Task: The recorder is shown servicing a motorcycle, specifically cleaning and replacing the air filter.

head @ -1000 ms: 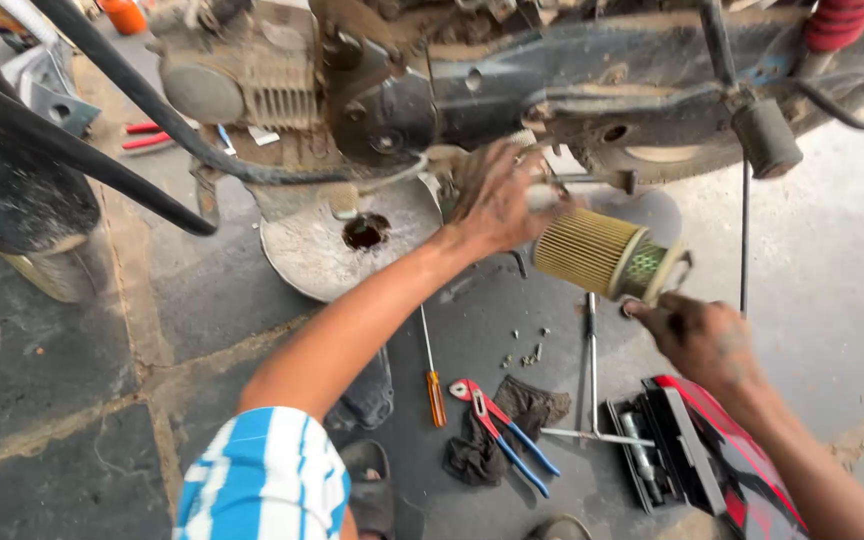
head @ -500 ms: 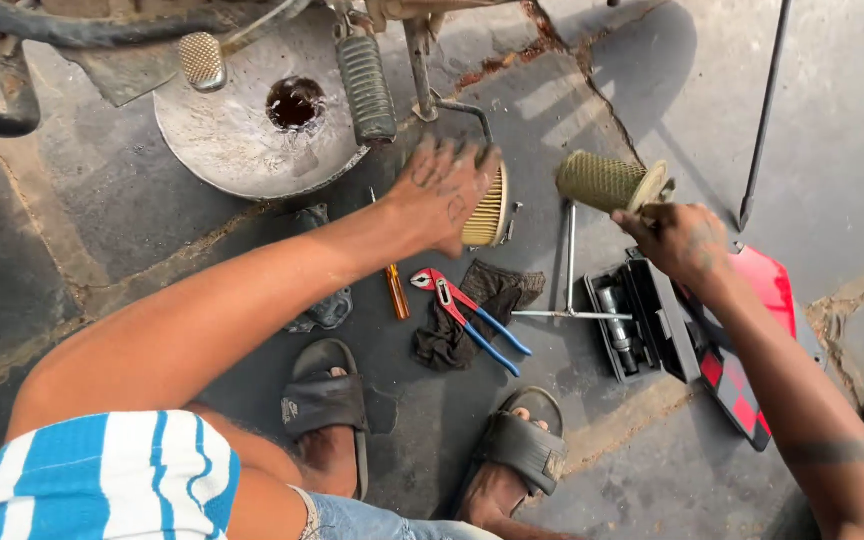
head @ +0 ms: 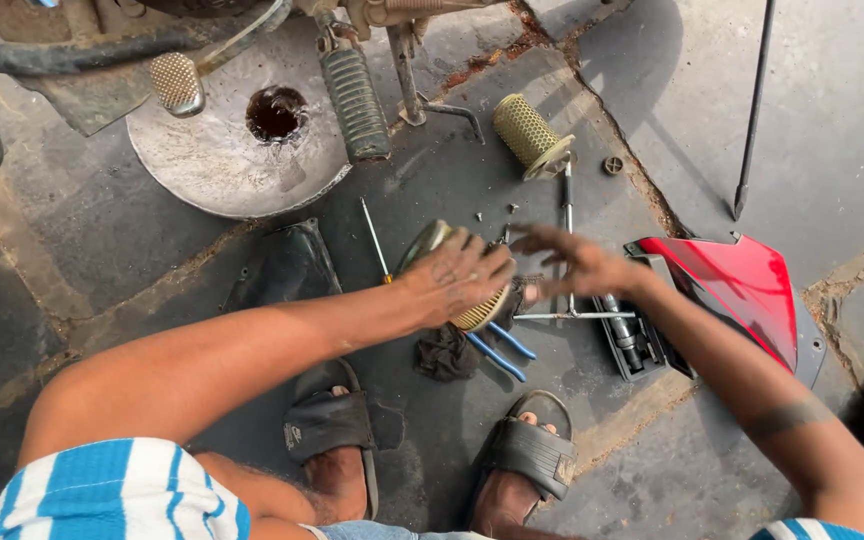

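Grey concrete floor [head: 852,120] with cracks and dark oil stains lies under everything. Both hands reach out low over it, close together.

Under the left hand [head: 457,275] sits a round air filter [head: 477,310]. It has a yellow mesh side and a pale metal rim, and the hand covers most of it. The fingers curl over its top and grip it. This arm stretches out from the left, nearly straight.

Just to the right, the right hand [head: 577,265] is open, with its fingers spread and pointing at the left hand. It holds nothing and looks a bit blurry.

Past the hands, farther away, a second filter [head: 530,135] lies on its side, a yellow mesh tube with a metal end. Left of that is a round metal pan [head: 202,170] with a dark hole, and a ribbed footrest [head: 355,100] hangs over it.

Below the left hand are a dark rag [head: 447,352] and blue-handled pliers [head: 500,350]. A thin screwdriver [head: 375,238] lies near the left wrist. To the right of the right hand sits a red motorcycle panel [head: 742,290]. Near the person's body are two feet in black sandals [head: 332,425].
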